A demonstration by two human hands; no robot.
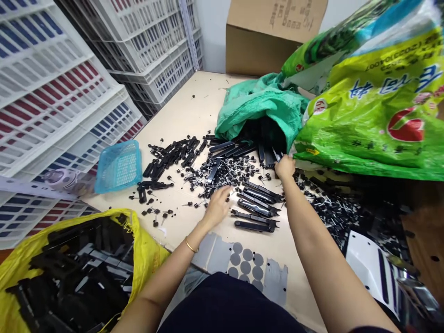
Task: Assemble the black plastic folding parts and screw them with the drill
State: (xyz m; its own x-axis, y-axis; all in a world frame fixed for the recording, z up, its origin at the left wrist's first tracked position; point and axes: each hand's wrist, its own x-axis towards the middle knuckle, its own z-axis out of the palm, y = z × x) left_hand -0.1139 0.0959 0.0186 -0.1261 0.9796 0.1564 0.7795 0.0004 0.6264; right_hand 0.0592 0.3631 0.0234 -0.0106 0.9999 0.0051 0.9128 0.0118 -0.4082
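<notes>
My left hand [218, 204] is over the table with its fingers pinched; a small black-headed pin [228, 199] shows at the fingertips. Beyond it spreads a heap of similar pins [239, 169] with thin metal shanks. My right hand [285, 167] reaches to the mouth of a green woven sack [255, 104], fingers closed at a long black plastic part [276, 154]; its fingertips are partly hidden. Between my hands lies a column of slim black arm-shaped pieces [256, 203] with forked ends. More long black parts [231, 149] spill from the sack.
Black clip-like pieces [173, 155] lie left of the pins, near a blue plastic basket [120, 166]. A yellow sack [145, 249] of black parts stands front left. White crates [156, 60] are stacked behind. A bright green printed bag [374, 111] and cardboard box [263, 46] stand at the back.
</notes>
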